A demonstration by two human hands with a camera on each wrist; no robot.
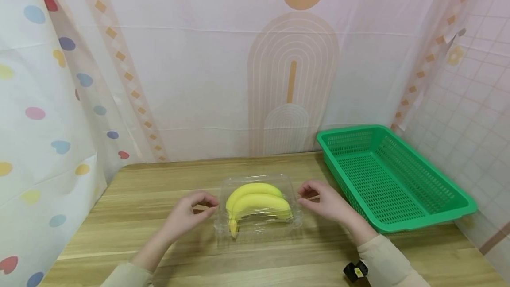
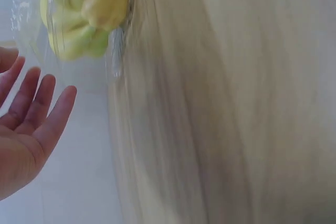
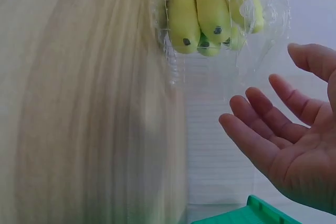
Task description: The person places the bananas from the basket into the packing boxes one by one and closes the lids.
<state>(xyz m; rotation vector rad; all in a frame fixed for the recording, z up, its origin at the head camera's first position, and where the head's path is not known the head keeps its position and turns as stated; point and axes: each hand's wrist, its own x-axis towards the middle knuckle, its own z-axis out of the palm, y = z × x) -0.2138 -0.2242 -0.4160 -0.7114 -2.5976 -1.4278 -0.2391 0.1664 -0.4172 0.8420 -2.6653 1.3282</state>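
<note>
A clear plastic clamshell box (image 1: 260, 233) lies on the wooden table with a bunch of yellow bananas (image 1: 259, 205) inside it. In the head view, my left hand (image 1: 186, 216) is beside the box's left end and my right hand (image 1: 324, 203) beside its right end. Both hands have loosely bent fingers. In the left wrist view, the fingers (image 2: 39, 106) are spread a little apart from the plastic, near the banana stem end. The right wrist view shows the right fingers (image 3: 265, 111) bent loosely near the dark banana tips, with nothing held.
A green plastic basket (image 1: 428, 221) with slotted walls stands to the right of my right hand. The wooden table (image 1: 159, 180) ends at the back against a patterned curtain (image 1: 199, 79). A dotted cloth (image 1: 48, 180) hangs on the left.
</note>
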